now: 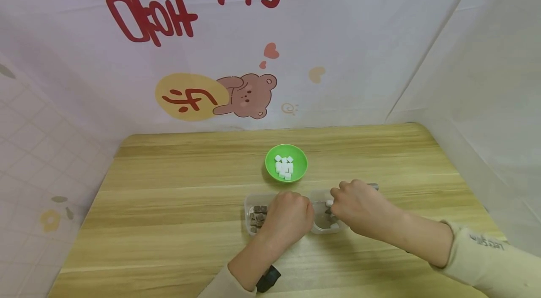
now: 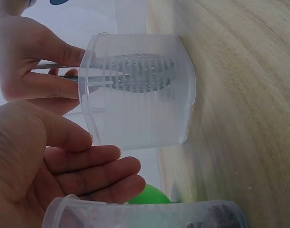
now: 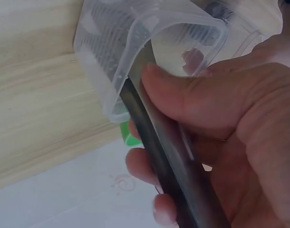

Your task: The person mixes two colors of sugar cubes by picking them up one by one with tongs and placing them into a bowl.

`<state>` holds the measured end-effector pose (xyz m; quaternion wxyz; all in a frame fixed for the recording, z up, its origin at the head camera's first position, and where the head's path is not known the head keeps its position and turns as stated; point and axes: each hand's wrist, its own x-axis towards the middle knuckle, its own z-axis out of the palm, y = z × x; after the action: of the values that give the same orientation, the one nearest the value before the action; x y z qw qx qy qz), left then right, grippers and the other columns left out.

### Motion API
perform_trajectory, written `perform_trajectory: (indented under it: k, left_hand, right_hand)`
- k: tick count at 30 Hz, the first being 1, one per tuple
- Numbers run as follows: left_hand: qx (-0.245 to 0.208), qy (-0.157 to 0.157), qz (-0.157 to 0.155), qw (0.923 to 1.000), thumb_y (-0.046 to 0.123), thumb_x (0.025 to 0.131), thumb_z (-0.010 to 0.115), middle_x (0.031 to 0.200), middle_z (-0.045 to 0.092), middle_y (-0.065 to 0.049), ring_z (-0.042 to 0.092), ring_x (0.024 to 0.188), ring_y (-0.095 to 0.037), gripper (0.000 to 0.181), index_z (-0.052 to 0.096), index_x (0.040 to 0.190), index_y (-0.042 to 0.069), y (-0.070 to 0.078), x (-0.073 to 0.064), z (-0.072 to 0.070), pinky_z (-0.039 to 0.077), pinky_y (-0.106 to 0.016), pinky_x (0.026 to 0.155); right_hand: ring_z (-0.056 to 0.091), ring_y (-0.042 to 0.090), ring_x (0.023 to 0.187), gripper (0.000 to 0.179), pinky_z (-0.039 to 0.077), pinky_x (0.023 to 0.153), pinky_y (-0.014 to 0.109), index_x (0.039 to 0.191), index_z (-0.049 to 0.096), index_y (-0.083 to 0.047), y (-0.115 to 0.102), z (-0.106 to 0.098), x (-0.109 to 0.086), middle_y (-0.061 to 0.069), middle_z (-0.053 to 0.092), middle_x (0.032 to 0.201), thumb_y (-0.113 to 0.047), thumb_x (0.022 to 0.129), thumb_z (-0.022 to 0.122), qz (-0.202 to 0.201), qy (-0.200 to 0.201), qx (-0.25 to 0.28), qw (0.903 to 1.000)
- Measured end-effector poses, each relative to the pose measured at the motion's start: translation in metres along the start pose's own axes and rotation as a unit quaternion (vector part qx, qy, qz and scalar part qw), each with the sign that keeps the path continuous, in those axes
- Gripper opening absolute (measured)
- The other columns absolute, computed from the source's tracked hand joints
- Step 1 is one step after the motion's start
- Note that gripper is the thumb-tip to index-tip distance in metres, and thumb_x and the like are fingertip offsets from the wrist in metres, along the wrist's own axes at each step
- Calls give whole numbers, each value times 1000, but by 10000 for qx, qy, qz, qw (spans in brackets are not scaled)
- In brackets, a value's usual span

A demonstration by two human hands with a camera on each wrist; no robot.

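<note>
In the head view my right hand (image 1: 359, 206) is over a clear plastic container (image 1: 320, 223). It grips metal tongs (image 3: 157, 147), thumb on one arm and fingers round the other. Their perforated ends (image 2: 142, 73) show through the container wall, down inside it. A white cube (image 1: 329, 203) shows in this container. My left hand (image 1: 291, 213) pinches the container's near-left rim, its other fingers loosely curled. Beneath that hand stands a second clear container (image 1: 248, 206) with several brown cubes (image 1: 258, 216), partly hidden by the hand.
A green bowl (image 1: 300, 160) holding several white cubes (image 1: 284, 167) stands behind the two containers. All of it is on a wood-grain table (image 1: 169, 204). A white printed cloth (image 1: 346, 53) hangs along the table's far edge, and pale sheets line both sides.
</note>
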<state>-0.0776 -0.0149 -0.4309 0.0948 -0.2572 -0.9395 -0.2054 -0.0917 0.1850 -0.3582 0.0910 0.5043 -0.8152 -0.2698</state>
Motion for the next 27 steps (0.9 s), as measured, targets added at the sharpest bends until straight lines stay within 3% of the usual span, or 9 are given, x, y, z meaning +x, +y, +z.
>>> perform_trajectory:
  k: [5,10,15,21,27]
  left_hand:
    - [5,12,13,10000,8,90,64,48,29,8,35,46,-11,49,38,49,16,0,0,-1,42,-31,55]
    - [32,-67,-48,10000,9,91,63,49,32,7,39,48,-12,48,40,50,16,1,0,-1,43,-32,56]
    - [-2,-134,-70,9999,8,92,63,48,32,8,37,48,-11,49,40,50,16,1,0,-1,43,-32,58]
    - [-123,-89,-53,9999,7,93,62,47,33,8,38,48,-11,49,41,49,16,1,0,-1,44,-32,60]
    - [-82,-76,-4,9999,9,93,62,47,36,8,39,48,-11,49,43,49,16,0,0,0,44,-32,58]
  right_hand:
    - [32,13,53,33,25,50,24,58,52,-15,4,-1,-1,-2,40,61,-4,68,82,-15,-16,122,9999]
    - [33,12,53,29,27,46,22,62,57,-14,12,-1,-6,-3,40,64,-2,66,83,184,112,582,9981]
    - [43,11,56,28,39,48,21,71,65,-14,27,-5,-14,-6,44,68,-13,69,93,321,471,1138,9919]
    - [57,11,67,25,51,58,25,88,75,-10,47,-10,-18,-5,60,83,-10,72,93,560,1374,2102,9663]
    - [60,8,63,26,48,49,26,96,75,-11,58,-6,-9,-4,66,91,-6,75,89,973,2319,2503,9349]
